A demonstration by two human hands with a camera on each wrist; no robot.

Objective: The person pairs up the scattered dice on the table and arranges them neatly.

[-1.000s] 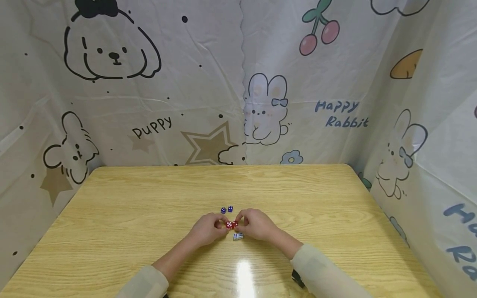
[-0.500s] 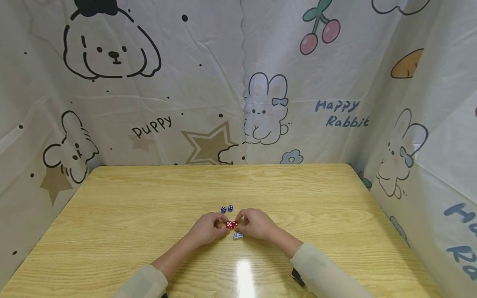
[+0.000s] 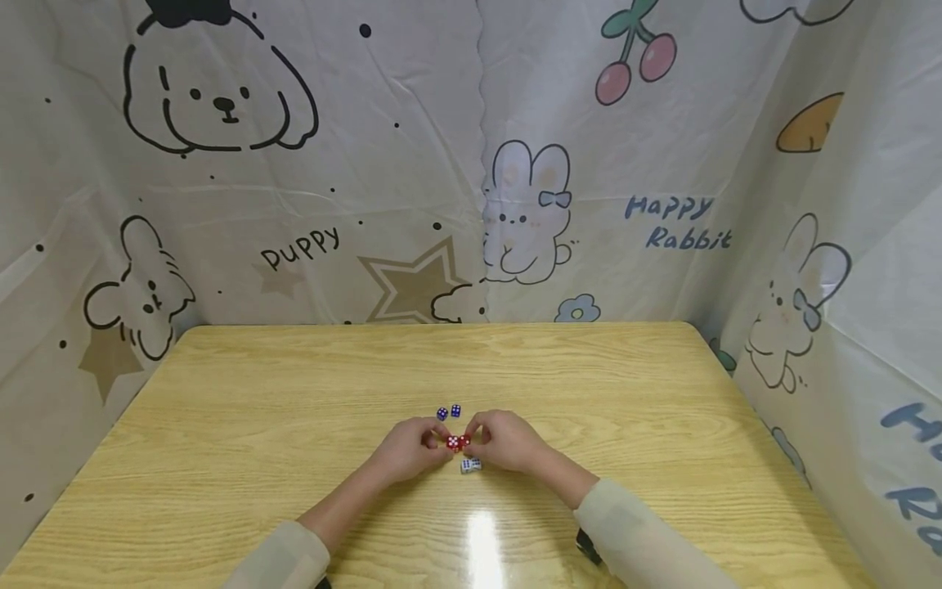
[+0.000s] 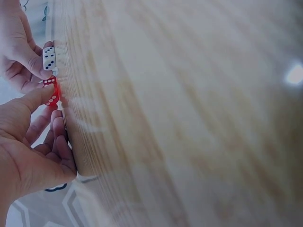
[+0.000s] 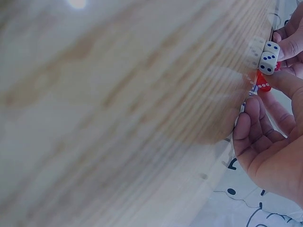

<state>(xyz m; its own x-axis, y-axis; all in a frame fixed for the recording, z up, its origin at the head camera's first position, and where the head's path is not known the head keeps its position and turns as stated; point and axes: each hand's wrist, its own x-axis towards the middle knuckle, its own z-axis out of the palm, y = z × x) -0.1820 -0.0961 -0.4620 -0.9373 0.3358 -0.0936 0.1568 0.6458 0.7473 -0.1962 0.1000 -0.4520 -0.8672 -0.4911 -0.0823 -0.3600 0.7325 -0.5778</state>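
Note:
Two red dice [image 3: 453, 442] with white pips stand side by side, touching, near the middle of the wooden table. My left hand [image 3: 408, 448] pinches the left red die between thumb and index finger. From the other side, my right hand [image 3: 508, 442] holds the right one in the same way; that red die [image 5: 263, 84] is partly covered by the fingers in the right wrist view. Two white dice [image 3: 470, 465] with blue pips sit together just in front of the red pair. Beyond it lie two dark blue dice [image 3: 442, 414], slightly apart.
The wood-grain table [image 3: 294, 384] stretches out on all sides of the dice. A printed curtain [image 3: 412, 164] hangs behind the table's far edge and along both sides. A bright light reflection [image 3: 482, 548] shows on the near tabletop.
The hands and the red dice hold their places on the table. Only the head view has shifted very slightly.

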